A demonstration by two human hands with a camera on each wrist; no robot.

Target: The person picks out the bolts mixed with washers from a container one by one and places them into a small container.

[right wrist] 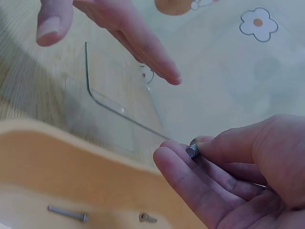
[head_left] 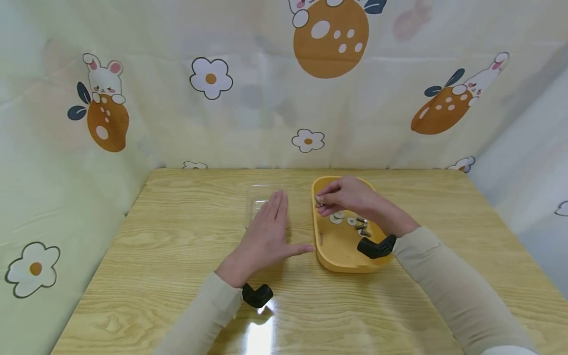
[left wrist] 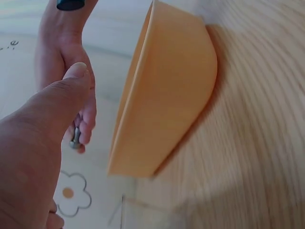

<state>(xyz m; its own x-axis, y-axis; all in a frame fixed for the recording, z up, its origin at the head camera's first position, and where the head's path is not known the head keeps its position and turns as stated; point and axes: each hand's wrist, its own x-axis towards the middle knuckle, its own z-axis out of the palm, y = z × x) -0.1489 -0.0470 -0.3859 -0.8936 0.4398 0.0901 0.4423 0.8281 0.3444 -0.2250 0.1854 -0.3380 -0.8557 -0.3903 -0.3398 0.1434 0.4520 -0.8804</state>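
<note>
My right hand is above the far left side of an orange-yellow plastic tray. Between its thumb and fingers it pinches a small metal bolt, whose rounded head shows below the fingertips in the left wrist view. My left hand reaches over a clear plastic box to the left of the tray, fingers straight and together, thumb stretched out toward the tray. It holds nothing and hides part of the box from the head camera.
Inside the tray lie several washers, a cluster of short screws and a longer screw near the left wall. Behind the wooden table hangs a patterned curtain.
</note>
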